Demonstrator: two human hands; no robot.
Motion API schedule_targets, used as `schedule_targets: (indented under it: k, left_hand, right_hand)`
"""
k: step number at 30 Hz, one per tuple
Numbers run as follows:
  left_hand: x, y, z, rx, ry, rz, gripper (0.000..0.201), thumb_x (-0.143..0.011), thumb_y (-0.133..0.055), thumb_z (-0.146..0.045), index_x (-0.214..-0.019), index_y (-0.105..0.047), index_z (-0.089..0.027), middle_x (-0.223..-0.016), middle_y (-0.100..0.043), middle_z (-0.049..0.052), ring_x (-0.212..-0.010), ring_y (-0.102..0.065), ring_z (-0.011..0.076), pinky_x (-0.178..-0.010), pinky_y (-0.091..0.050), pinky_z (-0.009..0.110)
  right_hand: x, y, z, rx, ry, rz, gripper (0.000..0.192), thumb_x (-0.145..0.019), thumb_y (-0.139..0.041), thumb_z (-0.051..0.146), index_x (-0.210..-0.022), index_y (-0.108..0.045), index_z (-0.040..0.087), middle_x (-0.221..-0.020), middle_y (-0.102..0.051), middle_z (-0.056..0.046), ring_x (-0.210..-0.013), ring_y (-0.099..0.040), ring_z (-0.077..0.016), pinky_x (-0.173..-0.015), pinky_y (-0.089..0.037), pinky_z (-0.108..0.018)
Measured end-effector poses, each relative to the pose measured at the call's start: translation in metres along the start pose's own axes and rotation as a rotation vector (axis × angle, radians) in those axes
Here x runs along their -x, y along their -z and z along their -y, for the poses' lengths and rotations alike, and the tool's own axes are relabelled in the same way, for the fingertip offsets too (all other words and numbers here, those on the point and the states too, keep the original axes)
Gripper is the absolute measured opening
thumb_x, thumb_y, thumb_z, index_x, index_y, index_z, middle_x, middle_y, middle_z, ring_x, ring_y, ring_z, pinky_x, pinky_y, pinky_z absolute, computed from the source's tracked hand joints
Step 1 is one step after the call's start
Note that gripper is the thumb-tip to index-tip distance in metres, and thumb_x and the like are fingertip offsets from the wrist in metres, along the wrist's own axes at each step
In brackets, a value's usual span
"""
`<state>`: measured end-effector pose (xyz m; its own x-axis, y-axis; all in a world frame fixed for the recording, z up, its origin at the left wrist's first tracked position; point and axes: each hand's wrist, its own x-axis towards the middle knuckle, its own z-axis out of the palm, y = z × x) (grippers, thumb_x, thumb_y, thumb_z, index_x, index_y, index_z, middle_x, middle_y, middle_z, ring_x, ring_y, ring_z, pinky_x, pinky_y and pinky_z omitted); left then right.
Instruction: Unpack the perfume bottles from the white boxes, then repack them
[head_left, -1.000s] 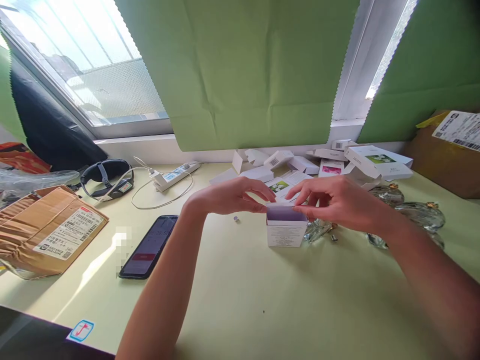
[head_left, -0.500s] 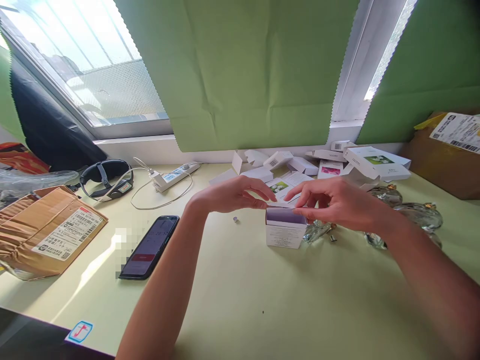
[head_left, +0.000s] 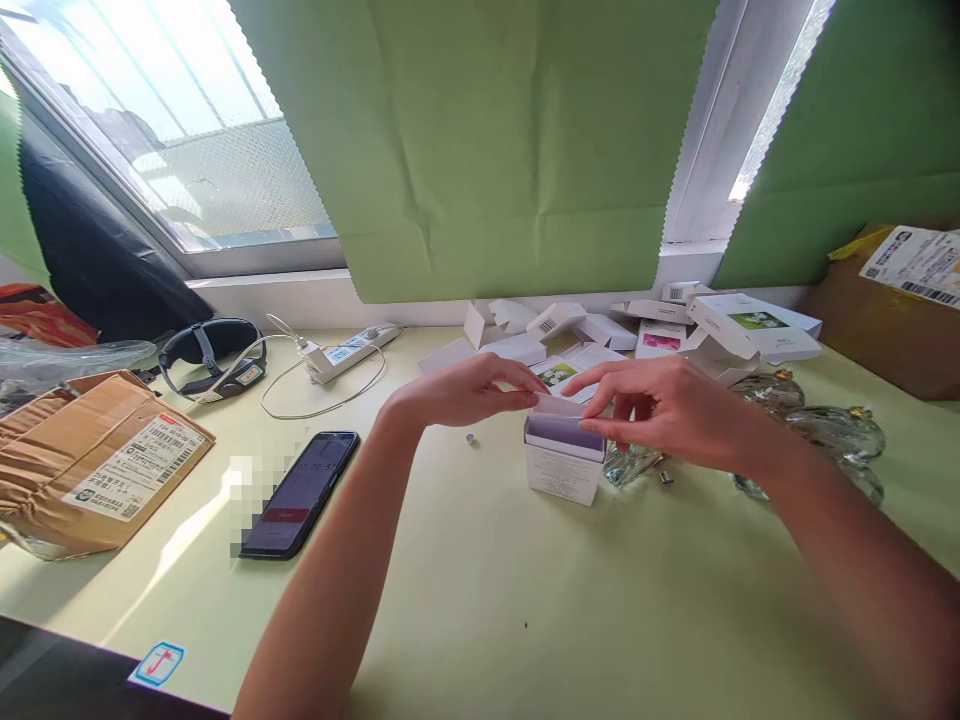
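A small white carton (head_left: 564, 470) with printed text stands upright on the table, its top open and a purple inside showing. My left hand (head_left: 484, 388) pinches the raised top flap of this carton at its left end. At the flap's right side, my right hand (head_left: 649, 405) has its thumb and fingers closed on the carton's upper edge. Behind the carton, partly covered by my right hand, lies a clear glass piece (head_left: 628, 466). A small metal fitting (head_left: 666, 478) is to the right of it. A tiny round cap (head_left: 472, 440) sits left of the carton.
Several white boxes (head_left: 754, 325) lie piled along the window side. Clear glass bottles (head_left: 836, 435) stand right, beyond my right forearm. A phone (head_left: 300, 495), a power strip (head_left: 352, 352), a black headset (head_left: 212, 358) and a brown parcel (head_left: 112, 460) are left; another cardboard box (head_left: 892, 320) is far right.
The carton has shifted slightly left and toward me, turning a little. Its top flap now stands more visibly upright between my hands.
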<state>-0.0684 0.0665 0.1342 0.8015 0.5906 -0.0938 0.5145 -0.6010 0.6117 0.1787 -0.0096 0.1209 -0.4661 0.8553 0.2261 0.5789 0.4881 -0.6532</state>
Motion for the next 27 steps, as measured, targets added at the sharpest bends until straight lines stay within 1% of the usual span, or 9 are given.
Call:
schedule_targets:
  k: [5, 9, 12, 15, 17, 20, 22, 27]
  left_hand:
    - [0.001, 0.001, -0.001, -0.004, 0.002, 0.01, 0.034, -0.094, -0.05, -0.043, -0.115, -0.069, -0.024, -0.126, -0.064, 0.003, -0.098, -0.062, 0.0157, -0.071, -0.047, 0.023]
    - [0.003, 0.002, -0.004, -0.004, -0.017, 0.033, 0.033, -0.094, -0.051, -0.043, -0.116, -0.068, -0.026, -0.129, -0.063, 0.003, -0.1, -0.062, 0.0166, -0.069, -0.047, 0.022]
    - [0.004, 0.003, -0.005, 0.004, -0.03, 0.042, 0.036, -0.093, -0.051, -0.046, -0.117, -0.068, -0.025, -0.128, -0.063, 0.004, -0.102, -0.062, 0.0175, -0.07, -0.047, 0.022]
    - [0.004, 0.003, -0.006, -0.011, -0.023, 0.031, 0.037, -0.094, -0.049, -0.047, -0.117, -0.068, -0.025, -0.127, -0.064, 0.003, -0.101, -0.061, 0.0172, -0.07, -0.047, 0.023]
    - [0.005, 0.003, -0.007, -0.025, -0.023, 0.022, 0.036, -0.095, -0.048, -0.046, -0.116, -0.068, -0.025, -0.126, -0.064, 0.003, -0.101, -0.061, 0.0166, -0.071, -0.047, 0.022]
    - [0.006, 0.003, -0.008, -0.035, -0.02, 0.027, 0.036, -0.095, -0.047, -0.046, -0.117, -0.068, -0.025, -0.128, -0.063, 0.002, -0.101, -0.061, 0.0164, -0.071, -0.047, 0.022]
    - [0.007, 0.003, -0.01, -0.041, -0.001, 0.034, 0.037, -0.095, -0.048, -0.046, -0.119, -0.067, -0.025, -0.128, -0.063, 0.002, -0.102, -0.061, 0.0162, -0.071, -0.047, 0.021]
    - [0.01, 0.004, -0.014, -0.057, 0.059, 0.037, 0.038, -0.094, -0.048, -0.048, -0.119, -0.067, -0.027, -0.126, -0.064, 0.0, -0.102, -0.061, 0.0159, -0.073, -0.048, 0.021]
  right_hand:
    - [-0.001, -0.005, 0.003, 0.054, -0.036, -0.004, 0.023, -0.087, -0.058, 0.037, -0.076, -0.073, 0.025, -0.125, -0.067, 0.0, -0.06, -0.062, -0.0117, -0.058, -0.048, -0.032]
    - [-0.001, -0.007, 0.003, 0.084, -0.048, 0.002, 0.023, -0.088, -0.057, 0.035, -0.075, -0.075, 0.027, -0.124, -0.068, 0.003, -0.059, -0.061, -0.0108, -0.057, -0.046, -0.032]
    - [-0.001, -0.006, 0.003, 0.09, -0.069, 0.003, 0.023, -0.087, -0.057, 0.033, -0.074, -0.075, 0.027, -0.12, -0.069, 0.003, -0.065, -0.063, -0.0127, -0.057, -0.046, -0.031]
    - [-0.001, -0.007, 0.003, 0.138, -0.099, -0.015, 0.021, -0.086, -0.059, 0.032, -0.073, -0.075, 0.027, -0.108, -0.073, 0.002, -0.073, -0.065, -0.0156, -0.063, -0.047, -0.032]
    - [-0.001, -0.008, 0.002, 0.197, -0.129, -0.017, 0.022, -0.086, -0.058, 0.036, -0.075, -0.074, 0.027, -0.094, -0.075, 0.001, -0.073, -0.064, -0.0174, -0.064, -0.046, -0.033]
    - [-0.002, -0.011, 0.0, 0.254, -0.183, 0.015, 0.027, -0.087, -0.056, 0.044, -0.075, -0.074, 0.027, -0.076, -0.072, -0.001, -0.068, -0.062, -0.019, -0.059, -0.043, -0.033]
    - [-0.002, -0.013, -0.001, 0.265, -0.2, 0.017, 0.027, -0.087, -0.056, 0.045, -0.076, -0.074, 0.027, -0.072, -0.071, -0.001, -0.067, -0.062, -0.019, -0.058, -0.042, -0.032]
    - [-0.004, -0.015, 0.0, 0.307, -0.204, -0.029, 0.022, -0.087, -0.057, 0.038, -0.077, -0.073, 0.027, -0.073, -0.07, -0.001, -0.067, -0.061, -0.0186, -0.059, -0.042, -0.03]
